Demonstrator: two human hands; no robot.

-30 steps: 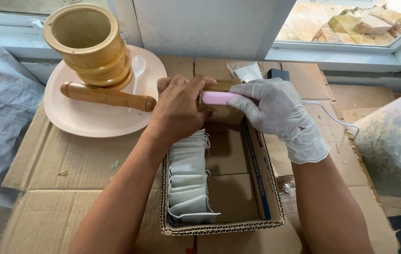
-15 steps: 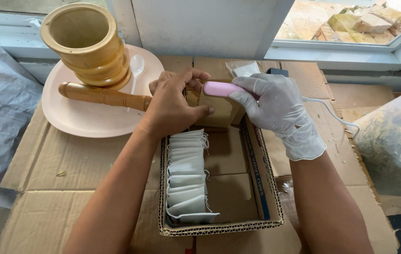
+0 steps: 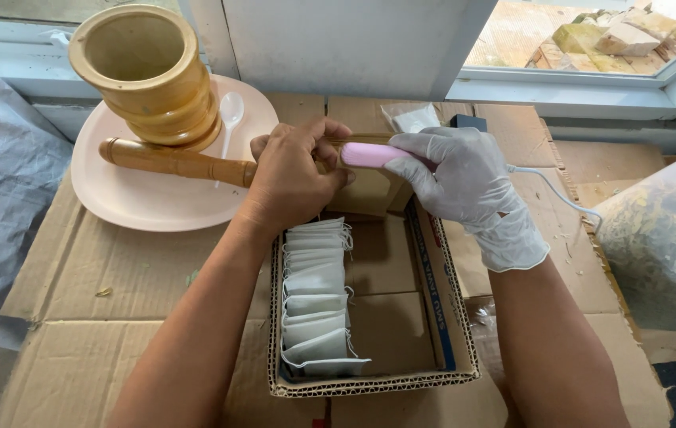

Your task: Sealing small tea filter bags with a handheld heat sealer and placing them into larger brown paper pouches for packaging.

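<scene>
Flattened cardboard (image 3: 132,277) as the work surface

On it rest a pale pink plate (image 3: 148,208), an open cardboard box (image 3: 449,317) with a row of white sachets (image 3: 316,297), and a clear bag of dried leaves (image 3: 663,238) at the right edge.

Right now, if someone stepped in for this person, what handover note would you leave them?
Left hand, bare: closed over something small above the far end of the cardboard box; what it pinches is hidden.
Right hand, in a white glove: grips a pink corded tool, its tip meeting the left hand.
Done: a row of white sachets stands along the box's left side.
Left: the right half of the box is unfilled; the bag of dried leaves sits at the right.
Mortar, pestle and white spoon sit on the pink plate, untouched.
</scene>
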